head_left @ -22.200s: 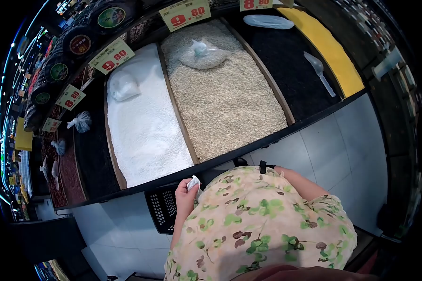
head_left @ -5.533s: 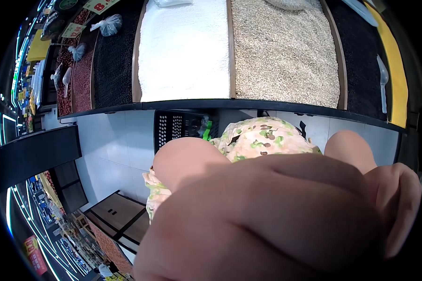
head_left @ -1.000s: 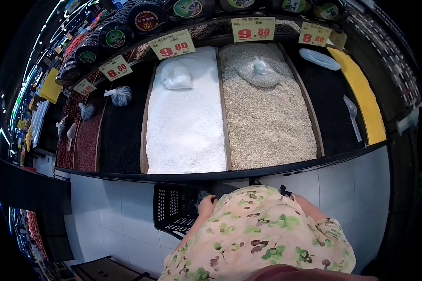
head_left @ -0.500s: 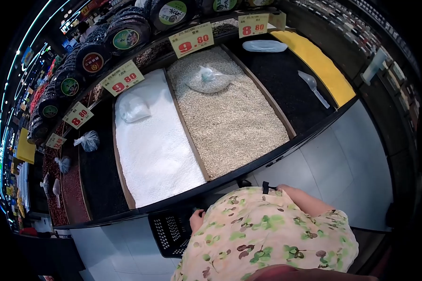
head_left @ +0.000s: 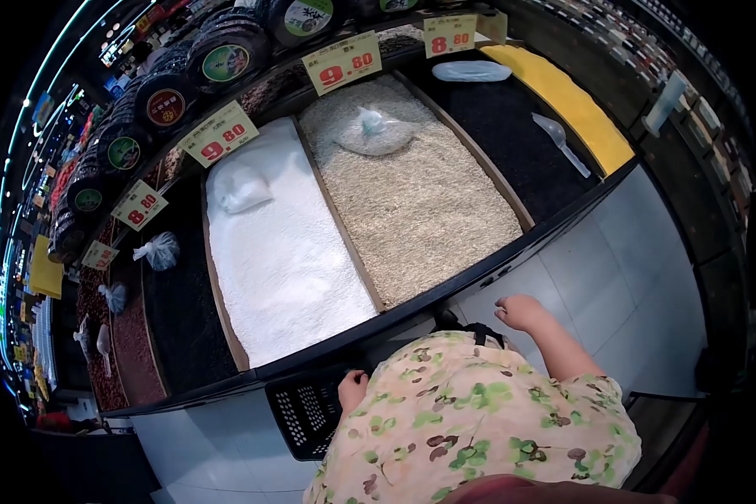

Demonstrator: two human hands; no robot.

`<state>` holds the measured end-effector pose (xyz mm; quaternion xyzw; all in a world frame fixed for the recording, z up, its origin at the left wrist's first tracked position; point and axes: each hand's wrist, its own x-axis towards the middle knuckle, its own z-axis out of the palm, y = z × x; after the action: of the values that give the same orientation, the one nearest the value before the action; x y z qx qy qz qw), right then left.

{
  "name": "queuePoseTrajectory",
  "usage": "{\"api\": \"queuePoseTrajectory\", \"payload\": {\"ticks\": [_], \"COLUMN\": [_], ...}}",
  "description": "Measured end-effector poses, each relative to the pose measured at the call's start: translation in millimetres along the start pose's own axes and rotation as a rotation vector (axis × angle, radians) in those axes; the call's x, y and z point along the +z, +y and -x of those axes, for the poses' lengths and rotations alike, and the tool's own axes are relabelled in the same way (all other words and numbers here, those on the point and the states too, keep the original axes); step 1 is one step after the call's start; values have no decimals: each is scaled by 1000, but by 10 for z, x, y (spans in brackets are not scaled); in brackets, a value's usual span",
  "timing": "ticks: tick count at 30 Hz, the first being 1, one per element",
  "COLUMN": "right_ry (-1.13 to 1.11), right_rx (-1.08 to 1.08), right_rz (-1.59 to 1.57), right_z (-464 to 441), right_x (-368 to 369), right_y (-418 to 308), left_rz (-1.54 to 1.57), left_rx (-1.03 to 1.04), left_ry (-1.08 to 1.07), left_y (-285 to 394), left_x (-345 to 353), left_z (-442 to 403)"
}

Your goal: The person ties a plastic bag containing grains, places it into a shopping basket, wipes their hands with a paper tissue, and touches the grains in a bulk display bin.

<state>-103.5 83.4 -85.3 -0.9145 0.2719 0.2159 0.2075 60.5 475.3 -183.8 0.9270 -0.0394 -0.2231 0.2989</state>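
Observation:
My left hand (head_left: 354, 391) is closed at the rim of a black plastic shopping basket (head_left: 298, 412) with slotted walls, hanging at my left side; its handle is mostly hidden. My right hand (head_left: 521, 313) is in the air in front of the bin edge, fingers loosely bent and slightly apart, with nothing visible in them. Beside it, a black strap (head_left: 481, 333) lies at the front of my flowered clothing. Nearest both hands are an open bin of white grain (head_left: 294, 277) and one of beige grain (head_left: 428, 227).
Tied clear bags lie on the white grain (head_left: 242, 191) and the beige grain (head_left: 376, 133). A clear scoop (head_left: 560, 143) rests on black grain (head_left: 496, 126), beside yellow grain (head_left: 571, 101). Price signs (head_left: 343, 63) and round dark packages (head_left: 227, 63) line the back. A black ledge (head_left: 445, 290) fronts the bins.
My right hand has come away from the strap at my front and moved forward toward the bin edge. The left hand stays at the basket. The view has shifted slightly.

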Motion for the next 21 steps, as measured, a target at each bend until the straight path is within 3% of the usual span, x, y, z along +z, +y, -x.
{"api": "queuePoseTrajectory", "payload": {"ticks": [11,21], "right_ry": [457,662], "right_rx": [-340,-495], "right_rz": [-112,-252], "right_z": [-525,-2328], "right_x": [-980,-1792], "right_y": [-616,-1140], "left_rz": [71,4], "left_rx": [-33,-173], "left_ry": [64,105], "left_y": [-59,-20], "left_x": [-89,-46], "left_z": [-21,-32]}}
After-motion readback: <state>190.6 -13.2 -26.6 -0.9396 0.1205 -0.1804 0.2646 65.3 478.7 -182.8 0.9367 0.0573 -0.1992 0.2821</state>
